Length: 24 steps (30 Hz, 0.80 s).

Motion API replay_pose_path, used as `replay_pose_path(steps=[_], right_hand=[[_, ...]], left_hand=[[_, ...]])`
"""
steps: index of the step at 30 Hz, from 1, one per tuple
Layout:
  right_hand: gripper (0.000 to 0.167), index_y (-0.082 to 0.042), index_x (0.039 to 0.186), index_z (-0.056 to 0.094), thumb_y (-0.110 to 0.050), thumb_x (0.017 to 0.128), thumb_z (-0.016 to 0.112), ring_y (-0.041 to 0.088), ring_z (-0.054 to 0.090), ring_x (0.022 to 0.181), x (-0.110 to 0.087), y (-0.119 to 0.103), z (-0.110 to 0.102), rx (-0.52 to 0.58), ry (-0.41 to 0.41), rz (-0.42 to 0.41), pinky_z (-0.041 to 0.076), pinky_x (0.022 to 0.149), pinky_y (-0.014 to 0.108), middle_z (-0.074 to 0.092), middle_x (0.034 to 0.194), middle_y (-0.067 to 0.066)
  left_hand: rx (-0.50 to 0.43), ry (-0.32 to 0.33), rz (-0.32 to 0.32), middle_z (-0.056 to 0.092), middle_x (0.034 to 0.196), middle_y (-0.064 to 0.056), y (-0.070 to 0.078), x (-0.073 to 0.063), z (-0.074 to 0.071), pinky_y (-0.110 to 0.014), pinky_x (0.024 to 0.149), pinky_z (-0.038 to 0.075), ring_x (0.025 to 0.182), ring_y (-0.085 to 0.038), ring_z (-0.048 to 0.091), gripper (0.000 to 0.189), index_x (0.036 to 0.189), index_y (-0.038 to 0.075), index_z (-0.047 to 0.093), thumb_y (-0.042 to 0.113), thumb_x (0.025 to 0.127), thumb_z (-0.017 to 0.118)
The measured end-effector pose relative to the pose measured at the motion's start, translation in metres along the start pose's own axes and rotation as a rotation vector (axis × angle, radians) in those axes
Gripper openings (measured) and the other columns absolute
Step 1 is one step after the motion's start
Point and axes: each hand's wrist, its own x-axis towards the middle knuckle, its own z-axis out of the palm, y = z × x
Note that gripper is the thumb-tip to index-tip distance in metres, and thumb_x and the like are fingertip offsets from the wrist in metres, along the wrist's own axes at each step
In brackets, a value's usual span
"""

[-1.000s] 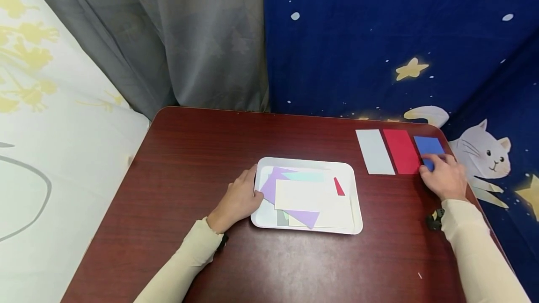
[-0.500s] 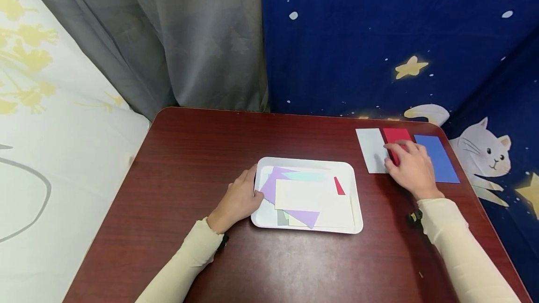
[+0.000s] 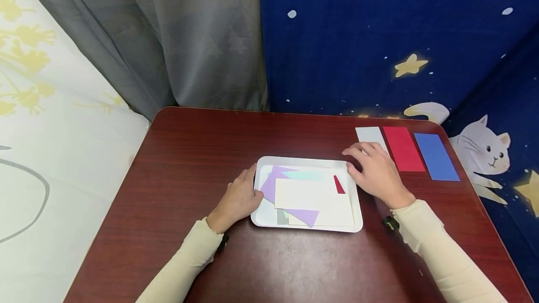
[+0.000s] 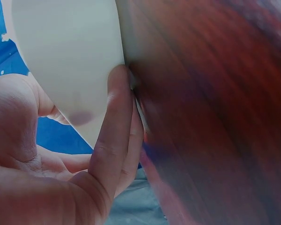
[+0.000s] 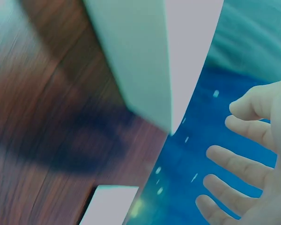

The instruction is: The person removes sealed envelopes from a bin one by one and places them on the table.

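Observation:
My left hand (image 3: 237,200) grips the left rim of a white tray (image 3: 264,216). In the left wrist view, the fingers (image 4: 114,117) lie along the tray's outer wall (image 4: 68,51), with the thumb on its other side. Inside the tray are a cream sheet (image 3: 299,194), a purple paper (image 3: 309,217), a light blue strip (image 3: 305,176) and a small red piece (image 3: 338,184). My right hand (image 3: 375,174) hovers at the tray's upper right corner, fingers spread and holding nothing. It partly covers a pale card (image 3: 370,134). The right wrist view also shows this hand (image 5: 248,159) apart from the tray (image 5: 136,61).
A red card (image 3: 403,148) and a blue card (image 3: 437,157) lie in a row beside the pale one, near the far right corner of the brown table (image 3: 202,144). Curtains (image 3: 210,36) hang behind the far edge.
My right hand has moved left from the blue card, over the red one, to the tray's right corner. The blue card is now uncovered. My left hand stays on the tray.

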Motion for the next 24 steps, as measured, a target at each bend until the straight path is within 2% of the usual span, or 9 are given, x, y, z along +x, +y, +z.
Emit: replay_pose_path(steps=[1, 3, 5, 9, 11, 12, 14, 18, 24], right_hand=[[0.025, -0.007, 0.118, 0.079, -0.012, 0.094, 0.075, 0.048, 0.063, 0.114, 0.001, -0.005, 0.001, 0.005, -0.001, -0.018, 0.05, 0.099, 0.063, 0.073, 0.12, 0.018], [0.023, -0.008, 0.116, 0.08, -0.011, 0.093, 0.076, 0.047, 0.064, 0.112, 0.002, -0.015, 0.003, 0.016, -0.01, -0.046, 0.052, 0.097, 0.062, 0.073, 0.119, 0.016], [0.023, -0.008, 0.115, 0.08, -0.011, 0.093, 0.077, 0.044, 0.064, 0.112, 0.002, -0.024, 0.004, 0.028, -0.026, -0.06, 0.053, 0.096, 0.061, 0.073, 0.119, 0.014], [0.022, -0.009, 0.115, 0.081, -0.013, 0.093, 0.078, 0.04, 0.065, 0.114, 0.003, -0.038, 0.007, 0.043, -0.058, -0.084, 0.054, 0.097, 0.058, 0.074, 0.12, 0.012], [0.022, -0.009, 0.115, 0.081, -0.015, 0.094, 0.078, 0.039, 0.065, 0.114, 0.003, -0.045, 0.009, 0.043, -0.077, -0.102, 0.055, 0.097, 0.057, 0.075, 0.12, 0.012], [0.023, -0.009, 0.115, 0.082, -0.016, 0.094, 0.078, 0.039, 0.066, 0.115, 0.003, -0.048, 0.01, 0.042, -0.089, -0.111, 0.055, 0.096, 0.057, 0.075, 0.12, 0.011], [0.025, -0.01, 0.116, 0.082, -0.02, 0.093, 0.08, 0.038, 0.066, 0.116, 0.002, -0.053, 0.011, 0.038, -0.127, -0.124, 0.056, 0.094, 0.056, 0.075, 0.12, 0.01], [0.033, -0.013, 0.119, 0.081, -0.028, 0.09, 0.086, 0.037, 0.066, 0.121, 0.001, -0.062, 0.015, 0.05, -0.231, -0.154, 0.056, 0.097, 0.057, 0.074, 0.124, 0.009], [0.048, -0.019, 0.127, 0.08, -0.036, 0.084, 0.092, 0.042, 0.06, 0.135, 0.0, -0.073, 0.017, 0.074, -0.403, -0.2, 0.055, 0.102, 0.06, 0.068, 0.144, 0.015]], left_hand=[[0.013, 0.011, 0.012, 0.062, 0.143, -0.028, -0.006, 0.002, 0.005, -0.069, 0.099, 0.051, 0.125, -0.048, 0.067, 0.08, 0.162, -0.009, 0.042, 0.017, 0.089, 0.064], [0.013, 0.019, 0.021, 0.063, 0.142, -0.027, -0.008, 0.001, 0.006, -0.068, 0.097, 0.052, 0.122, -0.048, 0.068, 0.081, 0.163, -0.008, 0.041, 0.017, 0.089, 0.063], [0.012, 0.019, 0.026, 0.063, 0.141, -0.028, -0.005, 0.0, 0.003, -0.067, 0.096, 0.053, 0.119, -0.049, 0.068, 0.081, 0.163, -0.009, 0.041, 0.016, 0.089, 0.063], [-0.009, -0.008, 0.007, 0.062, 0.141, -0.03, 0.011, -0.004, -0.011, -0.067, 0.096, 0.054, 0.118, -0.051, 0.068, 0.079, 0.162, -0.01, 0.041, 0.012, 0.09, 0.063], [0.013, 0.011, 0.035, 0.063, 0.141, -0.028, 0.001, -0.003, -0.003, -0.064, 0.094, 0.055, 0.116, -0.049, 0.069, 0.08, 0.164, -0.008, 0.04, 0.015, 0.091, 0.062], [0.0, 0.002, 0.024, 0.063, 0.142, -0.028, 0.006, -0.004, -0.007, -0.066, 0.095, 0.055, 0.117, -0.049, 0.069, 0.079, 0.164, -0.008, 0.041, 0.014, 0.091, 0.062], [0.011, 0.015, 0.039, 0.064, 0.141, -0.027, 0.001, -0.003, -0.003, -0.065, 0.093, 0.056, 0.116, -0.048, 0.07, 0.08, 0.164, -0.007, 0.04, 0.015, 0.091, 0.062], [0.017, -0.01, 0.019, 0.063, 0.142, -0.027, 0.007, -0.003, -0.007, -0.066, 0.095, 0.055, 0.119, -0.048, 0.069, 0.08, 0.165, -0.007, 0.039, 0.013, 0.091, 0.063], [0.031, 0.028, 0.049, 0.064, 0.141, -0.025, -0.018, 0.003, 0.015, -0.065, 0.093, 0.055, 0.119, -0.045, 0.07, 0.081, 0.164, -0.007, 0.04, 0.018, 0.09, 0.063]])
